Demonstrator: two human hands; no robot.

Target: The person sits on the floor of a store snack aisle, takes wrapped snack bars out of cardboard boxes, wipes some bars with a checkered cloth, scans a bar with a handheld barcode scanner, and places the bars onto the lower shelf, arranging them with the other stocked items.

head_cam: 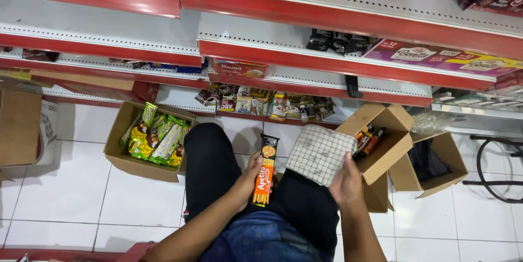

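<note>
My left hand point(249, 181) grips a long orange and black snack packet point(265, 172), held upright above my lap. My right hand point(346, 184) holds the lower edge of a white checked cloth point(320, 153), which lies over my right knee. Just right of the cloth stands an open cardboard box point(388, 146) with a few similar snack packets point(368, 141) inside. I am crouched on the white tiled floor in front of red-edged shop shelves.
An open cardboard box point(123, 153) of green snack packets point(157, 138) stands on the floor at my left. Another open box point(442, 170) sits at the right, with a black metal stand point(490, 170) beyond. Shelves point(305, 60) ahead carry packaged snacks. A cardboard box point(17, 126) stands far left.
</note>
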